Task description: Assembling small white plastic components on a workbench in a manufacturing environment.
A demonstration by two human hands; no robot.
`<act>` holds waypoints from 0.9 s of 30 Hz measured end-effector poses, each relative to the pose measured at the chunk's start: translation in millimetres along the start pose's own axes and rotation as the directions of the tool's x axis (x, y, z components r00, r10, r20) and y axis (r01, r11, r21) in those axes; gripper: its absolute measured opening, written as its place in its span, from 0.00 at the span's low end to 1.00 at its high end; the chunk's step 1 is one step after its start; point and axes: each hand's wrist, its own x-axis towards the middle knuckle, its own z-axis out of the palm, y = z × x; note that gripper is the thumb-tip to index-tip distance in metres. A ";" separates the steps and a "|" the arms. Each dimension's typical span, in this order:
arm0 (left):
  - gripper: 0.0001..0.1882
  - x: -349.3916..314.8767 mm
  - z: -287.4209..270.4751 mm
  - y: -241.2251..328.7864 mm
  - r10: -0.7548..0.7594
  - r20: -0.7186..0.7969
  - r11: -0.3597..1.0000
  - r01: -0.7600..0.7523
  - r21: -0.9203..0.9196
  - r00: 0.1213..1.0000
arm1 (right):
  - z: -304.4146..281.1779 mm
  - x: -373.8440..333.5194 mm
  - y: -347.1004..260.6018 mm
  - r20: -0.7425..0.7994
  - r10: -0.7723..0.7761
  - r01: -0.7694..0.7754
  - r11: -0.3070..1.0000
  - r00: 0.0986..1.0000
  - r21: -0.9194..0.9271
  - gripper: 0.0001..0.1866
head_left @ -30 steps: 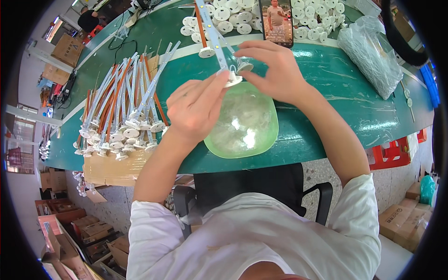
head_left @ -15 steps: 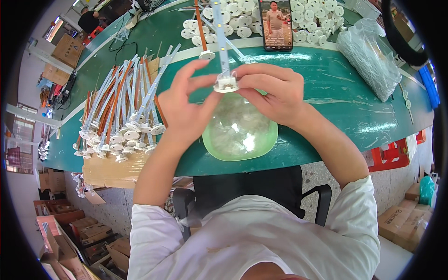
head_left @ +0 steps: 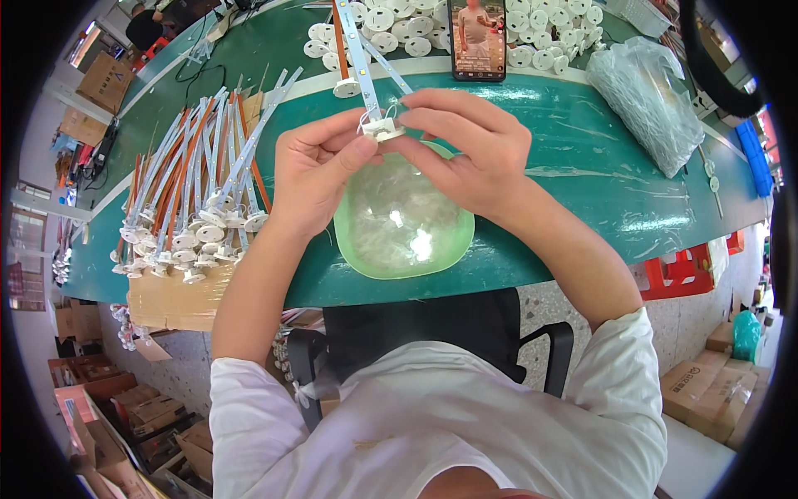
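An LED strip (head_left: 359,75) with a white round end base (head_left: 383,129) stands up and away from me above a green bowl. My left hand (head_left: 320,166) pinches the base's left side between thumb and fingers. At its right edge is my right hand (head_left: 478,145), thumb low and fingertips by the thin white wires (head_left: 389,111) looping off the base. What exactly the right fingertips grip is partly hidden. Below both hands sits the pale green bowl (head_left: 407,270), its contents clear or whitish and too fine to make out.
A pile of LED strips with white ends (head_left: 195,187) lies left, partly on a cardboard box (head_left: 179,301). White round discs (head_left: 391,25) cover the far side. A phone (head_left: 479,41) stands there. A plastic bag of parts (head_left: 647,104) lies right, above a red stool (head_left: 677,274).
Both hands and the strip's base have shifted slightly left and nearer relative to the bowl. My left fingers have closed in around the base, and the strip leans more to the left.
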 end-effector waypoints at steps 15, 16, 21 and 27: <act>0.13 -3.4 13.7 -5.7 -0.063 -0.072 0.990 0.053 -0.130 0.995 | 5.8 -2.1 -5.7 0.001 -0.091 0.091 0.992 0.996 -0.083 0.13; 0.13 -2.4 13.0 -4.8 -0.090 -0.072 0.988 0.080 -0.129 0.993 | 5.5 -2.0 -5.1 0.002 -0.090 0.090 0.992 0.996 -0.084 0.13; 0.14 -0.7 9.7 0.5 -0.132 -0.065 0.979 0.119 -0.166 0.989 | 2.6 -0.4 2.8 0.065 -0.086 0.087 0.996 0.994 -0.014 0.12; 0.15 -1.3 9.4 -2.6 -0.094 -0.042 0.992 0.090 -0.083 0.995 | 1.1 -3.0 -3.7 0.070 -0.054 0.057 0.998 0.996 -0.041 0.10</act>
